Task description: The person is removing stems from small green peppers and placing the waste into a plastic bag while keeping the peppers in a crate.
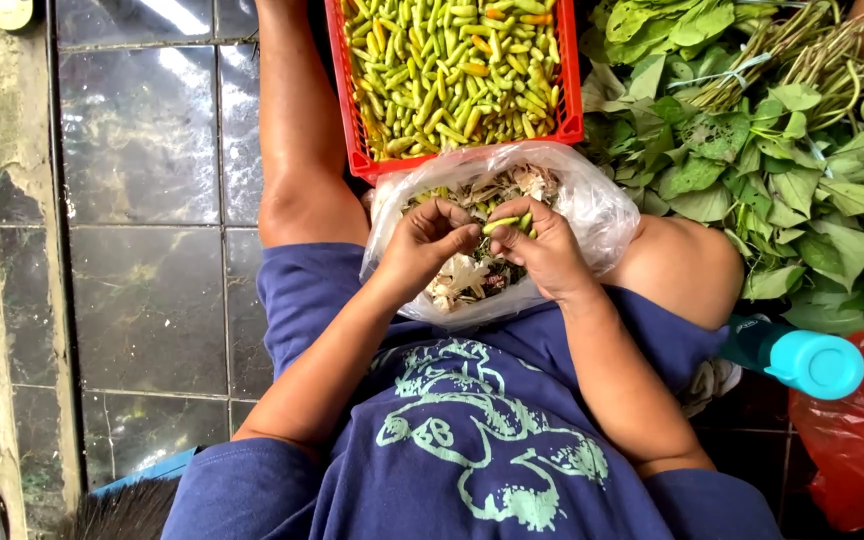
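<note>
Roughly, around the lap: a red crate [357, 140] heaped with green and yellow chillies [452, 70] stood beyond the knees; leafy greens [752, 150] lay to the right, with a teal bottle [802, 358] and a red plastic bag [857, 430] nearer. A clear plastic bag [592, 205] of trimmings sat between the thighs, under both hands. The right hand [544, 250] pinched a green chilli [505, 223] in narrow fingers; the left hand [430, 240], fingers curled close, touched its stem end above the bag.
</note>
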